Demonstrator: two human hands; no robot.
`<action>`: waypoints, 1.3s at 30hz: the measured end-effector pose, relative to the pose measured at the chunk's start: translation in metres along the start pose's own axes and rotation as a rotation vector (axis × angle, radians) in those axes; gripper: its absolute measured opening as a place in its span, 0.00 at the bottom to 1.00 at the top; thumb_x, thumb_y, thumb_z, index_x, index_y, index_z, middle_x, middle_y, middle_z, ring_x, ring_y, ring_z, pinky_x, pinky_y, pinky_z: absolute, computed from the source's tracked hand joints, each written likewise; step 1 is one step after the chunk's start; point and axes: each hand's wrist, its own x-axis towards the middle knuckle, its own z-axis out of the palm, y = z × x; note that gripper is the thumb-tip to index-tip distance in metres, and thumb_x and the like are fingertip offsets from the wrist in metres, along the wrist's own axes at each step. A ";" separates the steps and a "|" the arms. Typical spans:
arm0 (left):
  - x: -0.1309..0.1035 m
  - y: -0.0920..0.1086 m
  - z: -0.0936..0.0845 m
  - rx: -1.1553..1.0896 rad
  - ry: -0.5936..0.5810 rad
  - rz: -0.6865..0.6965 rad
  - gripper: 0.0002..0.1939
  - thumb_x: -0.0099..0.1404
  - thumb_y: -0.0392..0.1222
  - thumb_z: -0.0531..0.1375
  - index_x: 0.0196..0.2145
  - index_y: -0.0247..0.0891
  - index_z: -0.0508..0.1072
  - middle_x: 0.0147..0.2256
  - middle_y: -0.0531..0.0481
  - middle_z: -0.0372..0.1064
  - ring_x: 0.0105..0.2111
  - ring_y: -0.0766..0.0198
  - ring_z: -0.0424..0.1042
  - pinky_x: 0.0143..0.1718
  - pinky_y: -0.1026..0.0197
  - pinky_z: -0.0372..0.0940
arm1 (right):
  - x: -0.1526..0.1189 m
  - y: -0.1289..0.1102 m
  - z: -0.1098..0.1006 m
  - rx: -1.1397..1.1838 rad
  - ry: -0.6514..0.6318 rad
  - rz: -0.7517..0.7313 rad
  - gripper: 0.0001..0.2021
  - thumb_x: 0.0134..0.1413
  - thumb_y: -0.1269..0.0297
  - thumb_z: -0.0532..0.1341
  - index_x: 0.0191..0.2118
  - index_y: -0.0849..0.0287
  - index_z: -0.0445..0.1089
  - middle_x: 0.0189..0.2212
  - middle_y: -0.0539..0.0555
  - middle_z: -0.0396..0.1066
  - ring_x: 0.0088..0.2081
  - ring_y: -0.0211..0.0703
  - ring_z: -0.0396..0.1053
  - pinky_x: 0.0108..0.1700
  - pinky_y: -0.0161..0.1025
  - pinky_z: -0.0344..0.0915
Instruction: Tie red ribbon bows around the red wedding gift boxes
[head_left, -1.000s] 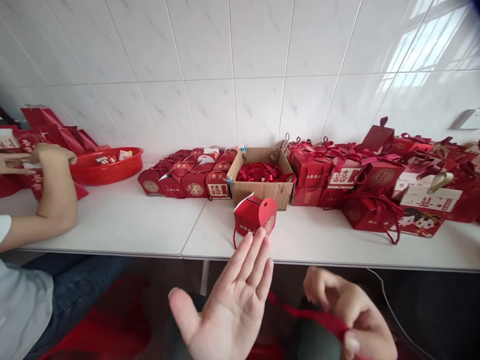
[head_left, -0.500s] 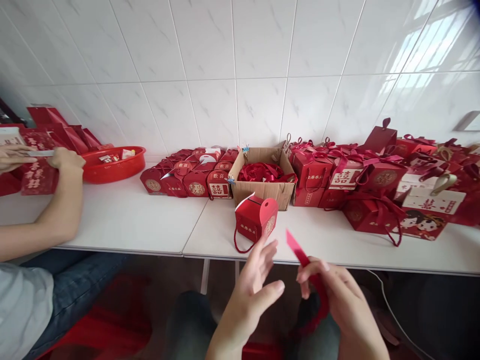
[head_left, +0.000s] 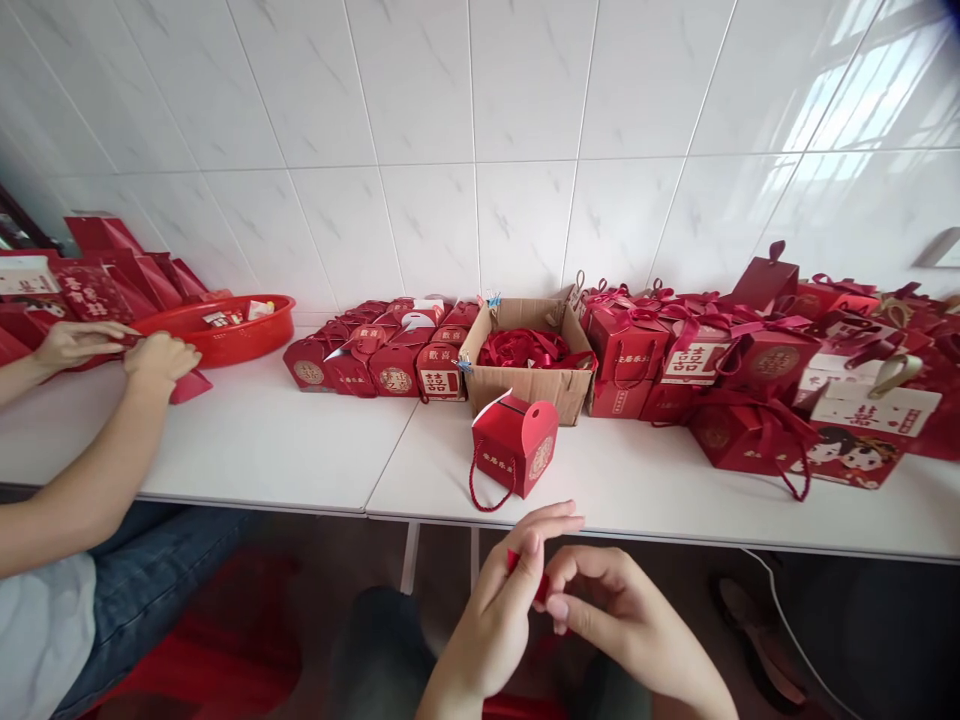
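Note:
Just off the table's front edge, my left hand [head_left: 504, 620] pinches a red ribbon [head_left: 541, 588] between thumb and fingers. My right hand [head_left: 611, 610] closes its thumb and fingertips on the same ribbon, close beside the left. Most of the ribbon is hidden by the hands. Beyond them on the table stands a red gift box [head_left: 511, 445] with a gold round print, its top flaps partly raised and a twisted red cord handle hanging at the front. Behind it a cardboard box [head_left: 529, 392] holds a heap of red ribbons [head_left: 525, 348].
Several red boxes [head_left: 382, 355] line the wall to the left; ribbon-tied boxes [head_left: 697, 340] are piled right. A red basin [head_left: 247, 345] holds small packets. At far left, a co-worker's hands [head_left: 124, 350] handle a red item. The white table [head_left: 300, 450] ends before my knees.
My right hand has brought the ribbon leftward to my left hand, whose open fingers have now closed on it. The co-worker's hands have moved right and now handle a red item.

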 end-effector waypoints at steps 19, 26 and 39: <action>0.100 -0.005 -0.023 1.075 0.511 0.359 0.12 0.64 0.47 0.58 0.43 0.44 0.75 0.62 0.40 0.55 0.63 0.37 0.48 0.57 0.30 0.47 | 0.044 0.004 -0.020 0.339 0.692 -0.133 0.12 0.49 0.54 0.67 0.30 0.58 0.78 0.29 0.55 0.76 0.32 0.43 0.70 0.40 0.41 0.68; 0.097 -0.013 -0.025 0.957 0.465 0.380 0.12 0.67 0.43 0.54 0.41 0.43 0.76 0.59 0.43 0.62 0.59 0.47 0.59 0.58 0.38 0.54 | 0.056 -0.002 -0.018 0.290 0.632 -0.052 0.15 0.49 0.51 0.66 0.29 0.59 0.78 0.29 0.57 0.76 0.31 0.42 0.69 0.38 0.40 0.68; 0.076 -0.005 -0.028 0.944 0.390 0.424 0.10 0.68 0.43 0.54 0.37 0.42 0.75 0.57 0.43 0.65 0.58 0.49 0.61 0.58 0.41 0.57 | 0.066 -0.009 -0.024 0.189 0.594 -0.062 0.16 0.48 0.51 0.66 0.28 0.61 0.77 0.23 0.52 0.72 0.26 0.38 0.65 0.31 0.36 0.64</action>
